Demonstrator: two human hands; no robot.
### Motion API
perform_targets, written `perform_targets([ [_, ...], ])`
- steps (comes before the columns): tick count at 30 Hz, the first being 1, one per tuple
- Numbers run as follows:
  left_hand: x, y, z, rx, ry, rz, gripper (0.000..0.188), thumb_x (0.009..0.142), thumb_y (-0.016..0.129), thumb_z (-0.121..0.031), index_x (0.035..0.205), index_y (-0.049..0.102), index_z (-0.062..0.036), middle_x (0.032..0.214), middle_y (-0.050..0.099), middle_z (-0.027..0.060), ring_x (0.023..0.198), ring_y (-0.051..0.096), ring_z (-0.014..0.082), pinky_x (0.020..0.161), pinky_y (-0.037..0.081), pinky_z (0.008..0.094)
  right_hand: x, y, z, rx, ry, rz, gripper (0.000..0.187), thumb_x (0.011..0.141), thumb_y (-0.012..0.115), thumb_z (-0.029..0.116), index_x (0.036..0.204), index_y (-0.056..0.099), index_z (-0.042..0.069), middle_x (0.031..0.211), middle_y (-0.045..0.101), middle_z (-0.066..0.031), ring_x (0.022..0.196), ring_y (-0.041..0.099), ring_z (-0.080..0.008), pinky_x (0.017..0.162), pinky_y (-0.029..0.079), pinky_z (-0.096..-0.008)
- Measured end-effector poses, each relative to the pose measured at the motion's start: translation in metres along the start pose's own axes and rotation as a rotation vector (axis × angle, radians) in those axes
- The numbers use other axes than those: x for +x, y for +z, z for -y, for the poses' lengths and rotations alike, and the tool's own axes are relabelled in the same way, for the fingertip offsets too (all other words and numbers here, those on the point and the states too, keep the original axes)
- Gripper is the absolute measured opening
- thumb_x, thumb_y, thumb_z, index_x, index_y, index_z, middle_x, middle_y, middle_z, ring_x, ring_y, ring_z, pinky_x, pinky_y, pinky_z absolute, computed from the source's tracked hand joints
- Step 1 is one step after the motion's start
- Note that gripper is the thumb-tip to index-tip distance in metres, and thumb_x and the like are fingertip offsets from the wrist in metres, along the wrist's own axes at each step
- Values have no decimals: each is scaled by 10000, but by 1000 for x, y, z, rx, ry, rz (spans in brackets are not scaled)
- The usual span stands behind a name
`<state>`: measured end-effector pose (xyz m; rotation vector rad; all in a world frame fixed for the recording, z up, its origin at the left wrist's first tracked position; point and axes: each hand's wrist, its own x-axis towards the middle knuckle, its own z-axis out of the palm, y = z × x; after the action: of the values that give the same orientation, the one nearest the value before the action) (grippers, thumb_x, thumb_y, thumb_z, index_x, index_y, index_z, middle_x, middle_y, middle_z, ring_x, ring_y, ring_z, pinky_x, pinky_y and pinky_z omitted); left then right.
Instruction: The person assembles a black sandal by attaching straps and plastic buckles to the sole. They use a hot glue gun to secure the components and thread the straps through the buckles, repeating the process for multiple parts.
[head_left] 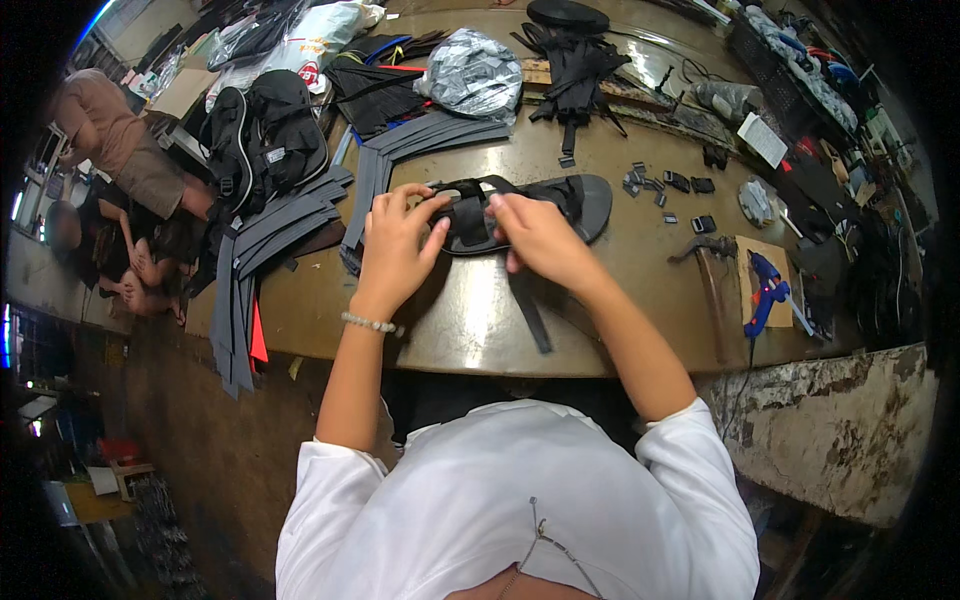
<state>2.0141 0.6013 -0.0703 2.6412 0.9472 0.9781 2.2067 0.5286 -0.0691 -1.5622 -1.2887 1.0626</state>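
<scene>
A black strappy sandal (468,222) lies across the bench in front of me, its broad sole end to the right. My left hand (402,238) grips the sandal's left end, thumb and fingers curved around its straps. Over its middle, my right hand (538,235) has thumb and fingers pinched on a sandal strap; the exact grip is partly hidden under the fingers. A loose dark strap end (532,315) hangs from beneath the right hand toward the bench's near edge.
Grey strips (240,255) and finished black sandals (270,135) lie to the left. Small buckles (645,182) are scattered right of the sandal. A blue glue gun (766,290) rests on cardboard farther right. A silvery plastic-wrapped bundle (475,75) stands behind. People (125,130) are at the far left.
</scene>
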Motion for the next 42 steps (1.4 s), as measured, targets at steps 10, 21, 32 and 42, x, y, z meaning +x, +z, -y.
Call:
perform_targets([
  [10,-9,17,25,-273,-130,59,187,790,745,-180,924,678,-69,1171,498,63,1129,412,277,1000,330,408,2,30,-34,94,-385,-251,171,869,601,-19,1025,665,-50,929,627,-121,782,646,-187,688,551,-279],
  [21,-17,15,4,-249,-109,1,168,763,749,-154,902,696,-76,1099,540,47,1107,446,266,984,323,401,4,9,-29,-103,-255,-43,140,867,643,0,985,666,-72,892,591,-87,711,669,-162,639,551,-259],
  [32,-4,10,-15,-47,59,69,207,850,687,-299,1001,745,-169,921,712,-30,1004,507,190,945,279,412,-17,33,-43,-258,-626,-359,90,840,627,-4,928,643,-12,900,587,-159,784,624,-351,688,506,-392],
  [42,-38,26,-1,-86,-20,-54,161,853,697,-273,952,736,-152,941,710,-29,995,497,220,951,273,383,-64,16,-13,-113,-159,-483,258,877,714,207,949,661,-35,687,666,-90,491,596,-122,496,495,-258],
])
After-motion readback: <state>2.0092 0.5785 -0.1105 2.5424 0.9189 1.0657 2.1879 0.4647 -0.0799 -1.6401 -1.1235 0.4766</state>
